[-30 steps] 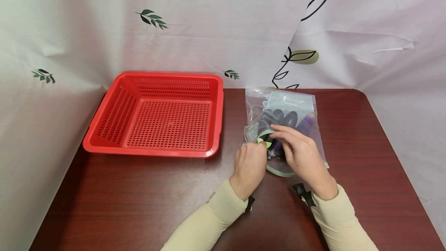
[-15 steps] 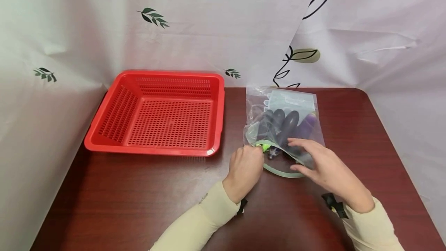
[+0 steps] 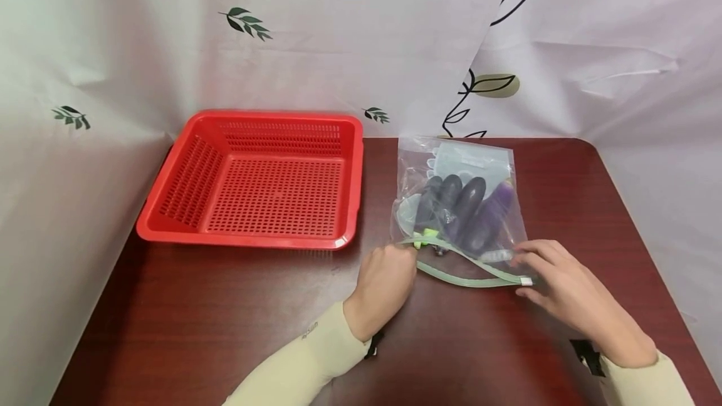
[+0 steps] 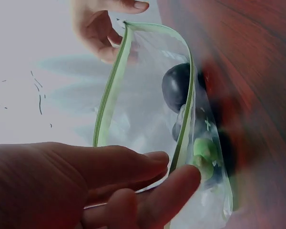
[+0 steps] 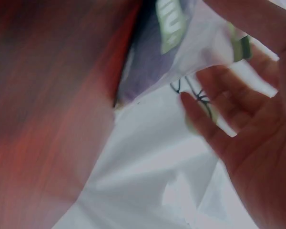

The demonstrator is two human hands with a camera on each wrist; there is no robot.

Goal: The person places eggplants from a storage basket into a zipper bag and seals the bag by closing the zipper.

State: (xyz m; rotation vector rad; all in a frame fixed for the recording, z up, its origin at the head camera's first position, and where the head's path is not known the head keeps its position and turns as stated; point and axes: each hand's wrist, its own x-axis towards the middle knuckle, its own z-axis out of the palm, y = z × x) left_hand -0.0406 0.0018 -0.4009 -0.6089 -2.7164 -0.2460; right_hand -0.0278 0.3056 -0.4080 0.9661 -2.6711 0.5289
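A clear zip bag (image 3: 474, 158) with a pale green zip strip lies on the table, its mouth gaping toward me. Inside are several dark eggplants (image 3: 469, 202), one a brighter purple, and a small bright green piece (image 3: 430, 234) near the mouth. My left hand (image 3: 383, 284) pinches the left end of the bag's mouth between thumb and fingers. At the mouth's right end, by the white slider (image 3: 526, 281), my right hand (image 3: 578, 293) has its fingers and thumb spread apart. In the right wrist view the bag's corner lies beside these fingers; firm contact cannot be made out.
A red perforated plastic basket (image 3: 276, 196) stands left of the bag, with nothing in it. The dark red wooden table (image 3: 225, 318) ends at a white leaf-printed curtain (image 3: 304, 36) behind and at both sides.
My right hand has moved right, from over the bag's mouth to its right end, and the upper zip strip now lies straighter. My left hand has shifted slightly left and nearer me.
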